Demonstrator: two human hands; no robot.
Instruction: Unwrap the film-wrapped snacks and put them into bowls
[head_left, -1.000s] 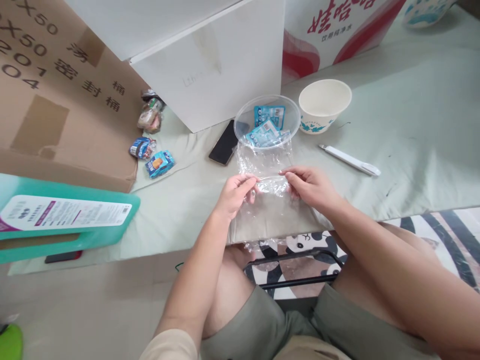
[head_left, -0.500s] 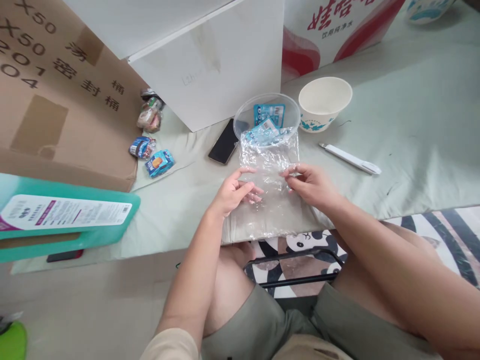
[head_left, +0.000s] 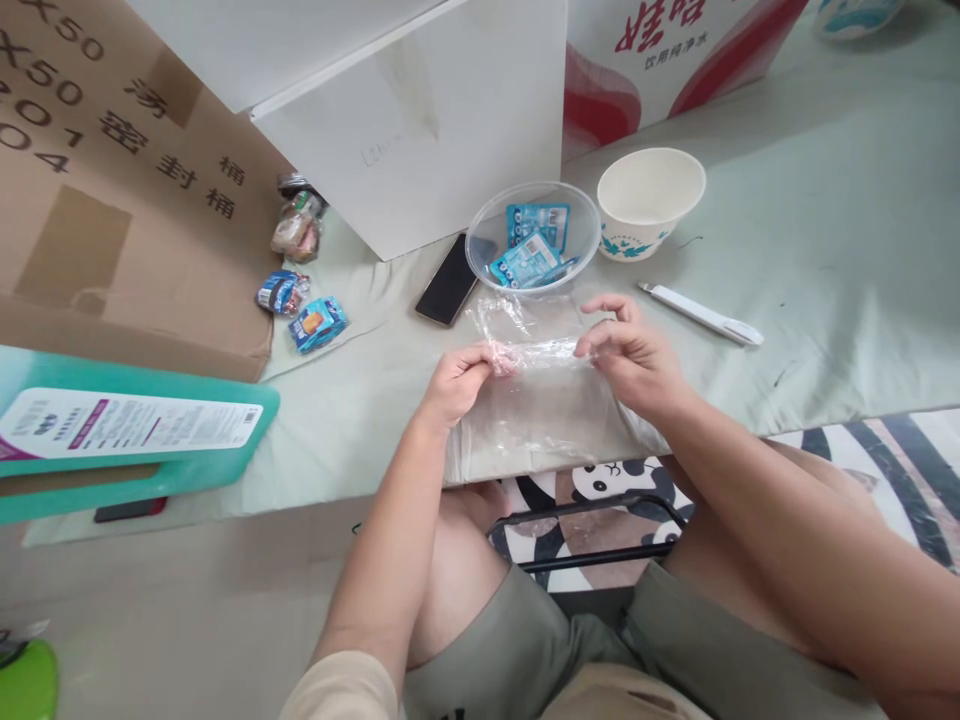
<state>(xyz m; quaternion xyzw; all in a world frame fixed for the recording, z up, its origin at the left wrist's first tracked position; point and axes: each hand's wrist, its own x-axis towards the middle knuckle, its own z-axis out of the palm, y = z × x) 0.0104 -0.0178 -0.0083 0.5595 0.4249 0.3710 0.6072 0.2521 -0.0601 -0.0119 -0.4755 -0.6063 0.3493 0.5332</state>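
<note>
A table covered in a pale green cloth fills much of the frame, with a brown cardboard box at upper left, a white box at upper centre and a green jug at the left edge. In the middle, near the table's front edge, lies a clear plastic film, possibly a bag. The seated person's left hand pinches it at the left between thumb and fingers. The right hand is at its right side, fingers parted, thumb and a fingertip at the film; whether they grip cannot be told.

A crumpled band crosses the film between the hands, while the part below lies flatter, so the work appears partway: some gathered, some spread. No contents are visible inside; how much is left is unclear. Just above, blue sachets sit in a clear tub. A phone lies left of it, a white paper bowl stands right, and a white cutter lies lower right, apart from both hands.
</note>
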